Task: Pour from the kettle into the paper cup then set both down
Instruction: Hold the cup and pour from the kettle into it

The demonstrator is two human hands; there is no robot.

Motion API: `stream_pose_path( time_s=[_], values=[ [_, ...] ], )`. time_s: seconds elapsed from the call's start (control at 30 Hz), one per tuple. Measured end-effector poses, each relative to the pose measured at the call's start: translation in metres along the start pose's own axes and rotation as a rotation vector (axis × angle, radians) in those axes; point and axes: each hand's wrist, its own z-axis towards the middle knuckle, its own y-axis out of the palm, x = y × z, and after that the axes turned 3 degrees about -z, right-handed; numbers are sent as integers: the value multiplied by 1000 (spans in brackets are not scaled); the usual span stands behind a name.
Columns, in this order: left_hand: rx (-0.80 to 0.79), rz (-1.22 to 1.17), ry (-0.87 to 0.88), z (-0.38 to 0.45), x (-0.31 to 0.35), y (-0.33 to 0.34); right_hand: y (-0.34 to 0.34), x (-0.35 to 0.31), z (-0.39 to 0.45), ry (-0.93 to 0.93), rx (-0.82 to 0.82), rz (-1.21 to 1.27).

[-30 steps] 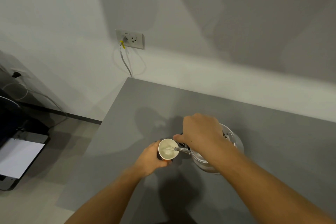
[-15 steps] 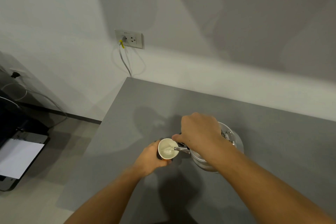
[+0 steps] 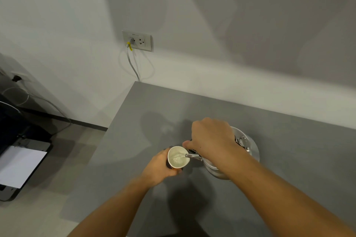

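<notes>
A white paper cup [image 3: 178,159] with a dark outer wall is held above the grey table [image 3: 289,140] by my left hand [image 3: 159,168], which wraps its left side. My right hand [image 3: 212,138] grips the handle of a silver metal kettle [image 3: 248,150], which is tilted to the left. The kettle's thin spout [image 3: 192,156] reaches over the cup's right rim, and clear water lies in the cup under its tip. My right hand and forearm hide much of the kettle's body.
The grey table's left edge runs down from its far corner near a wall socket [image 3: 137,40] with a plugged cable. On the floor to the left stands a dark device with a white sheet [image 3: 19,165].
Both hands, cup and kettle stay almost in place. The water in the cup looks a little higher.
</notes>
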Motion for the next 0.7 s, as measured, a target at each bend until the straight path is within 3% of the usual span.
stream_pose_path(
  time_s=[0.7],
  values=[
    [4,6,-4,-1,2,-1,-3,-1,0,11,6,-14]
  ],
)
